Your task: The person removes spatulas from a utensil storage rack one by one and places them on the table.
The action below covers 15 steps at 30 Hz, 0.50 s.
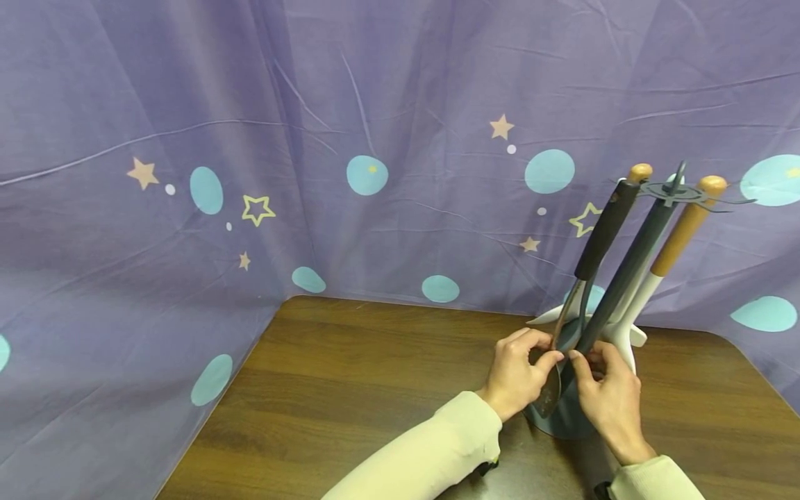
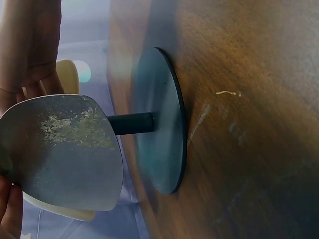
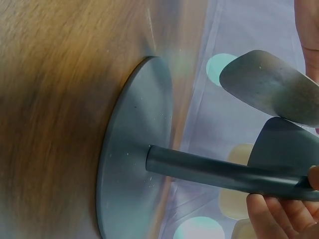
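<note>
A dark grey utensil stand has a round base (image 2: 159, 124) on the table and an upright pole (image 3: 214, 172). From its hook ring (image 1: 671, 192) hang several utensils. My left hand (image 1: 515, 371) pinches the edge of a metal spatula (image 2: 75, 149), whose black handle reaches up to the ring. The blade shows whitish worn marks in the left wrist view. My right hand (image 1: 609, 396) grips the pole low down, fingers curled round it in the right wrist view. A dark grey blade (image 3: 289, 144) hangs between the pole and the metal spatula.
A white utensil with a wooden handle (image 1: 681, 239) hangs on the right of the stand, with pale blades (image 3: 234, 199) behind the pole. The brown wooden table (image 1: 375, 389) ends at a purple patterned curtain (image 1: 400, 208). A small light scrap (image 2: 227, 92) lies near the base.
</note>
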Each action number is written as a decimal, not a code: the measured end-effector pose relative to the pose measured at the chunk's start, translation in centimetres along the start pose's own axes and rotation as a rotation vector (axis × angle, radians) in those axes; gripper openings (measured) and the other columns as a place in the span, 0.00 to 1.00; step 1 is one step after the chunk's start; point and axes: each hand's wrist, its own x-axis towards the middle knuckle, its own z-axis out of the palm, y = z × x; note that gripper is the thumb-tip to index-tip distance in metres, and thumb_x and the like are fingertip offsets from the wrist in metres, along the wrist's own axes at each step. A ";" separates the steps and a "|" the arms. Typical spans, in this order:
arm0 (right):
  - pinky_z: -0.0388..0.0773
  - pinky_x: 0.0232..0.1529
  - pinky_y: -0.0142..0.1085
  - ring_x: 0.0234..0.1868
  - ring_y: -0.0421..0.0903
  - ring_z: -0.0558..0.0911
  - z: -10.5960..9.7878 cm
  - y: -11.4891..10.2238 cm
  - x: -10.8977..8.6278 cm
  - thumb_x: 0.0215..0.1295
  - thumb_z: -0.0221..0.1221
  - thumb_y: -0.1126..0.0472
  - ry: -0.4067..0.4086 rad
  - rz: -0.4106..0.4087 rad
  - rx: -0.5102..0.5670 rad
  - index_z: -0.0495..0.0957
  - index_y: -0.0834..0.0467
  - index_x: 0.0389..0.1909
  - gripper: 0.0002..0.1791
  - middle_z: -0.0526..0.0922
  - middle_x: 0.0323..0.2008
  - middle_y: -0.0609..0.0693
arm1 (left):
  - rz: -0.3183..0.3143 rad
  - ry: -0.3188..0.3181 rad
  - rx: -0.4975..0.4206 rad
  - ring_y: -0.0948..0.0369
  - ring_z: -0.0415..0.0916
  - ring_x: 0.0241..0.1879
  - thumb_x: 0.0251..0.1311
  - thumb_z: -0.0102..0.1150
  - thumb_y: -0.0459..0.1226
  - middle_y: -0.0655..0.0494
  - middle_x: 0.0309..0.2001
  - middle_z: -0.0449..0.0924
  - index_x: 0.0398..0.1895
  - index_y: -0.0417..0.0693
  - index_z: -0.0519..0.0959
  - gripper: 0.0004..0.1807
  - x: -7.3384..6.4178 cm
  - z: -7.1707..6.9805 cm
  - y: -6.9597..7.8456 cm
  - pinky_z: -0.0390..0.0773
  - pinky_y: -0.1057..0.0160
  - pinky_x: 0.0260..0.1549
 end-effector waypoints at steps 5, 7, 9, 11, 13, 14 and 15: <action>0.69 0.32 0.12 0.29 0.20 0.72 0.0 -0.2 -0.1 0.59 0.65 0.64 0.003 0.001 0.001 0.77 0.63 0.40 0.10 0.84 0.31 0.56 | 0.017 0.001 0.010 0.68 0.79 0.33 0.48 0.72 0.32 0.57 0.30 0.82 0.31 0.43 0.81 0.09 -0.1 -0.1 -0.1 0.74 0.79 0.39; 0.69 0.32 0.12 0.29 0.20 0.72 0.0 -0.2 -0.1 0.59 0.65 0.65 0.007 0.001 0.002 0.77 0.63 0.40 0.10 0.84 0.31 0.57 | 0.013 -0.001 0.005 0.68 0.79 0.33 0.48 0.72 0.32 0.56 0.30 0.82 0.31 0.42 0.81 0.09 -0.1 -0.2 -0.1 0.74 0.79 0.39; 0.69 0.32 0.12 0.29 0.20 0.71 0.1 -0.2 -0.1 0.58 0.65 0.65 0.010 -0.001 0.003 0.77 0.63 0.39 0.10 0.84 0.31 0.57 | 0.009 -0.001 0.002 0.68 0.80 0.33 0.48 0.72 0.32 0.56 0.30 0.82 0.32 0.42 0.81 0.09 -0.1 -0.3 -0.1 0.74 0.79 0.39; 0.69 0.31 0.13 0.29 0.19 0.71 0.1 -0.2 -0.2 0.58 0.65 0.65 0.011 -0.001 0.001 0.77 0.63 0.39 0.10 0.83 0.31 0.57 | 0.009 0.003 0.001 0.67 0.80 0.33 0.48 0.72 0.31 0.56 0.30 0.82 0.32 0.42 0.81 0.09 -0.1 -0.5 -0.1 0.74 0.79 0.39; 0.69 0.31 0.13 0.29 0.19 0.71 0.1 -0.3 -0.2 0.58 0.66 0.65 0.010 0.003 0.000 0.77 0.63 0.38 0.10 0.83 0.31 0.56 | 0.016 0.009 0.009 0.67 0.80 0.33 0.48 0.72 0.31 0.56 0.30 0.82 0.31 0.42 0.81 0.09 -0.1 -0.6 -0.1 0.74 0.79 0.39; 0.69 0.31 0.13 0.29 0.19 0.71 0.2 -0.3 -0.2 0.58 0.66 0.64 0.009 0.005 -0.001 0.77 0.63 0.38 0.10 0.83 0.31 0.56 | 0.020 0.011 0.010 0.67 0.79 0.32 0.48 0.72 0.31 0.56 0.30 0.82 0.31 0.42 0.81 0.09 -0.1 -0.6 -0.1 0.74 0.79 0.39; 0.69 0.31 0.13 0.29 0.19 0.71 0.2 -0.3 -0.2 0.58 0.66 0.64 0.009 0.007 0.000 0.77 0.62 0.38 0.10 0.83 0.30 0.56 | 0.027 0.014 0.019 0.68 0.79 0.32 0.48 0.72 0.31 0.57 0.29 0.82 0.31 0.42 0.81 0.09 -0.1 -0.6 -0.2 0.74 0.80 0.38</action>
